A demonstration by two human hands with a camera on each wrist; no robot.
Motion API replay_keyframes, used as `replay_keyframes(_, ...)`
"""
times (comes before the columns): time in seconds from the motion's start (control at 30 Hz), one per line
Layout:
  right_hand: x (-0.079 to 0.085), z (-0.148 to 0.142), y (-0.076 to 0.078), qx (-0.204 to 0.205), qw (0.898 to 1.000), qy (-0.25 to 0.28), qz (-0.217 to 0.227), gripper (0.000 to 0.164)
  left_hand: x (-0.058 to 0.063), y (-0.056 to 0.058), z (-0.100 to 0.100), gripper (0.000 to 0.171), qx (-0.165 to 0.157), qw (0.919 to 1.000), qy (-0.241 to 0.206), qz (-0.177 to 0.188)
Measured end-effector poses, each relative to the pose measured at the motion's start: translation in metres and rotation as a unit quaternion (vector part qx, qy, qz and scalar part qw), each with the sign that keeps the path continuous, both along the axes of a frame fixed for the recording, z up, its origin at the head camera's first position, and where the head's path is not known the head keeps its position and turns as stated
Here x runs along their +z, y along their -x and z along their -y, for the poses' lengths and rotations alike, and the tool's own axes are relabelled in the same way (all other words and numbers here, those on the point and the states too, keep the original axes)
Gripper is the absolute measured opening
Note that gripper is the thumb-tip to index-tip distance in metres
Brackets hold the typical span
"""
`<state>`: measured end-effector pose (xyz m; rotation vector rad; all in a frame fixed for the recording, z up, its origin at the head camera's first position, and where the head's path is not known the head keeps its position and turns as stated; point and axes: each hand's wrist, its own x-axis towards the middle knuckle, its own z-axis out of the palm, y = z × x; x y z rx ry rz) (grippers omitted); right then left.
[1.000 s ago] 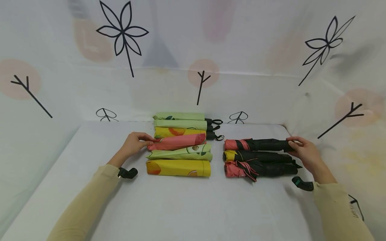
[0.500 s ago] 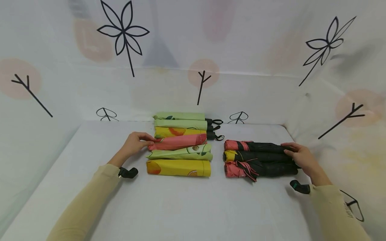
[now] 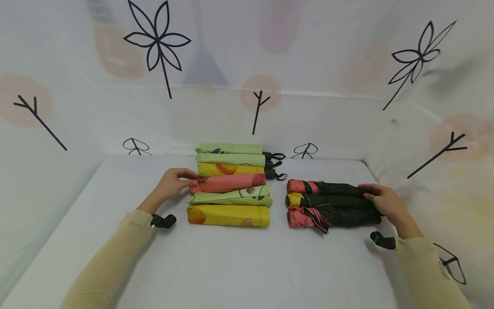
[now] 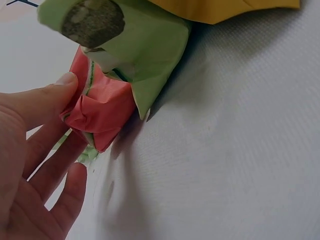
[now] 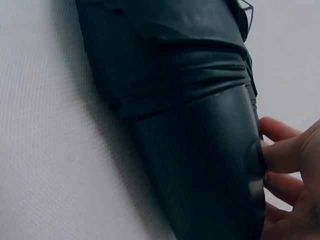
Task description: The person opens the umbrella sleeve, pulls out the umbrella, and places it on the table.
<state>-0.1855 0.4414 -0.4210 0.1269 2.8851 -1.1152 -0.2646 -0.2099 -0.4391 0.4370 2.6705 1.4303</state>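
In the head view my left hand (image 3: 170,185) pinches the left end of a red umbrella sleeve (image 3: 231,183) with a watermelon print. The left wrist view has the thumb (image 4: 50,97) against the red fabric, the other fingers around behind it. Just nearer lie a green avocado-print sleeve (image 3: 231,196) and a yellow orange-print sleeve (image 3: 224,215). On the right, three folded black umbrellas lie side by side. My right hand (image 3: 386,203) holds the handle end of the farthest one (image 3: 339,189), which shows a red tip. The other two are a yellow-tipped umbrella (image 3: 328,200) and a red-tipped umbrella (image 3: 347,216).
Behind the red sleeve lie three umbrellas in their sleeves: a yellow one (image 3: 231,170) and two green ones, the nearer green umbrella (image 3: 224,159) beside it. Their black handles and wrist loops point right. A patterned white cloth wall (image 3: 328,116) rises at the white table's (image 3: 251,266) back edge.
My right hand has slid left and slightly nearer, and the farthest black umbrella now lies closer against the yellow-tipped one. The left hand stays at the red sleeve's end.
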Motion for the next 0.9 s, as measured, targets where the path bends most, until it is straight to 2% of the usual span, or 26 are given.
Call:
replay_keyframes(0.13,0.003,0.001,-0.002,-0.010,0.999,-0.022,-0.028,0.038,0.002,0.000,0.002,0.031,0.004,1.0000,0.007,-0.001)
replay_keyframes(0.43,0.018,0.012,-0.002,-0.076,0.994,-0.058,-0.060,0.038,0.012,0.003,0.005,0.024,0.013,0.9996,0.016,-0.016)
replay_keyframes(0.57,0.030,0.023,0.000,-0.076,0.991,-0.084,-0.065,0.039,0.022,0.007,0.006,0.026,0.010,0.9994,0.017,-0.029)
replay_keyframes(0.7,0.043,0.041,0.004,-0.064,0.992,-0.079,-0.071,0.039,0.033,0.014,0.005,0.031,0.001,0.9993,0.018,-0.034)
replay_keyframes(0.9,0.051,0.068,0.015,-0.039,0.988,-0.065,-0.133,0.032,0.047,0.029,-0.001,0.029,-0.016,0.9989,0.021,-0.038)
